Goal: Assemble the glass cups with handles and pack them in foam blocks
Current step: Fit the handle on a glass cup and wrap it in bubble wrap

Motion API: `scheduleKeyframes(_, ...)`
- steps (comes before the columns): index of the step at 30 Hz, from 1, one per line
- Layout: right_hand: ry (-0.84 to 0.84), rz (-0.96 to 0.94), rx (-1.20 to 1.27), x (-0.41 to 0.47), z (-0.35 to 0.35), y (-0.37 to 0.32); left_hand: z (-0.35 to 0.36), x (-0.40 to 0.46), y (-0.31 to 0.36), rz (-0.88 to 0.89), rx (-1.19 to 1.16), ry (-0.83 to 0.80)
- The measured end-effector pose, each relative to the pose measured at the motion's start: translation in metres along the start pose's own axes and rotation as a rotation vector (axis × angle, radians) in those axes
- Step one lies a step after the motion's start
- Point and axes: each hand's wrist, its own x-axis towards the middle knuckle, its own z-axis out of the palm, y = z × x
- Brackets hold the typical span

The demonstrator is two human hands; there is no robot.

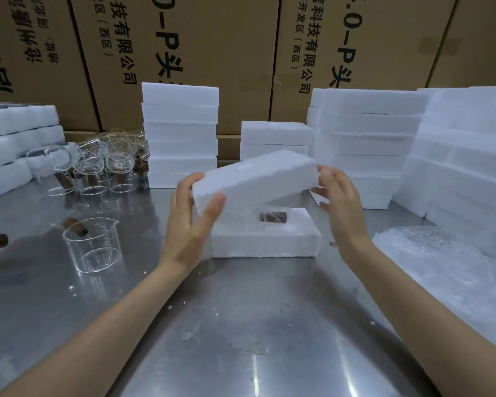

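Foam lid [255, 179], pinched at its ends by left hand [188, 222] and right hand [341, 204], should be lowered level onto the foam base [265, 243].

Head-height view, forward-down, close over steel table [241, 325], edges seemingly warped.

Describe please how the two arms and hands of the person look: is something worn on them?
Both forearms are bare up to the picture's lower edge: no sleeves show. The left hand and the right hand wear no gloves. No watch, bracelet or ring shows on them. The fingernails that show look short and unpainted.
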Motion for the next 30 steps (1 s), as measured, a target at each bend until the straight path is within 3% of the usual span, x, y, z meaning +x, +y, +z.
scheduleKeyframes(2,-0.005,0.059,0.070,-0.002,-0.002,-0.006,0.002,-0.003,0.000,0.083,0.129,-0.046)
scheduleKeyframes(6,-0.042,0.099,0.038,-0.009,0.004,-0.005,0.003,-0.003,0.000,0.058,0.174,-0.131)
scheduleKeyframes(20,0.057,0.035,-0.042,-0.024,0.020,0.018,0.003,0.002,-0.003,-0.240,-0.040,-0.323)
scheduleKeyframes(30,0.115,0.048,-0.044,-0.023,0.026,0.014,0.006,0.005,-0.005,-0.250,-0.035,-0.329)
